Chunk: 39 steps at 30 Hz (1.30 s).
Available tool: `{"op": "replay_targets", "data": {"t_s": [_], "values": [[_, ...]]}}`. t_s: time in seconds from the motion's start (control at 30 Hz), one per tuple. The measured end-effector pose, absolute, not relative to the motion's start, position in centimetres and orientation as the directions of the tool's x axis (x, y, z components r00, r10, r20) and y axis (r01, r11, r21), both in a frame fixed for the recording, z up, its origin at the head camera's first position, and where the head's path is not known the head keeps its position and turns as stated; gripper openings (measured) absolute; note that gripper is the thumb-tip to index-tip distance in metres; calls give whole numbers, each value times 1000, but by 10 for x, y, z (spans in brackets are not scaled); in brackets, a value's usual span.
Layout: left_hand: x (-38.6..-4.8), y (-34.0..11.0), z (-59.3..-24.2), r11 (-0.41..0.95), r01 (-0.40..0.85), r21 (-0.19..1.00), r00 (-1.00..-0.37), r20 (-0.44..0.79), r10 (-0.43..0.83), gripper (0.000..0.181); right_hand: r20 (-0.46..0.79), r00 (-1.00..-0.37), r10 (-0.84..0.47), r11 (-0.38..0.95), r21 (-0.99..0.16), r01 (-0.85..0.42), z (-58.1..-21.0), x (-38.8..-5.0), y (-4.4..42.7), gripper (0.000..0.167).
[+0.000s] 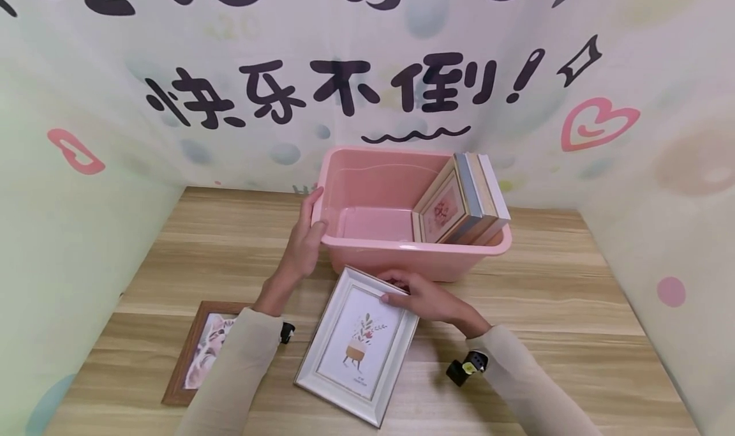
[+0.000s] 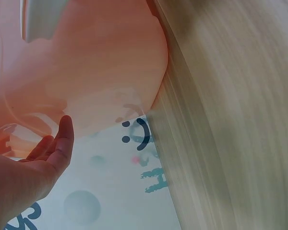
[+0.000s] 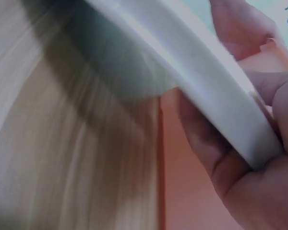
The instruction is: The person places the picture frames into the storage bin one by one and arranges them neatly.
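Note:
A pink bin (image 1: 379, 260) stands near the back wall, with several frames (image 1: 459, 200) upright at its right end. The left hand (image 1: 304, 238) grips the bin's left rim, thumb at the near side; in the left wrist view that hand (image 2: 43, 167) lies against the pink wall (image 2: 101, 72). In front of the bin, the right hand (image 1: 427, 299) pinches the upper right edge of a white frame (image 1: 396, 359) with a potted-plant picture, which is tilted. The right wrist view has the white frame's edge (image 3: 206, 91) between thumb and fingers of the right hand (image 3: 259, 187).
A brown wooden frame (image 1: 192, 359) with an animal picture lies on the wood-grain table (image 1: 574, 308) at the left, partly under the left forearm. Behind the bin hangs a printed backdrop (image 1: 275, 155) with black lettering. Pale printed walls rise at both sides.

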State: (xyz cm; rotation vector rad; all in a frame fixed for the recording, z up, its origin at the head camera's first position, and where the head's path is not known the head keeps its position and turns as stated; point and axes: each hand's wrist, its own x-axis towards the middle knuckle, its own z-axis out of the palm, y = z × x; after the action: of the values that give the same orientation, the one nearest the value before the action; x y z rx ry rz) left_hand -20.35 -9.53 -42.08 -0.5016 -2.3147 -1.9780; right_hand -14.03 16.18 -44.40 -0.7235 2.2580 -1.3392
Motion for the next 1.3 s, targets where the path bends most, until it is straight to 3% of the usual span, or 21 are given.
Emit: {"op": "replay_targets", "data": {"t_s": [0.3,0.57,0.73,1.3], "values": [[-204,-95,-419,129,277,952,-946,247,208,59,-76,-711,-699,368,-891,-266,-417,-133,173,53],[-205,-96,-420,122,273,954,-946,243,215,59,3,-675,-738,353,-851,-389,-389,-122,174,41],[-204,-96,-420,131,268,955,-949,238,205,60,85,-686,-722,368,-793,-485,-365,-116,179,38],[-204,-95,-420,117,279,953,-946,251,207,60,230,-800,-554,421,-752,-508,-282,-120,211,43]]}}
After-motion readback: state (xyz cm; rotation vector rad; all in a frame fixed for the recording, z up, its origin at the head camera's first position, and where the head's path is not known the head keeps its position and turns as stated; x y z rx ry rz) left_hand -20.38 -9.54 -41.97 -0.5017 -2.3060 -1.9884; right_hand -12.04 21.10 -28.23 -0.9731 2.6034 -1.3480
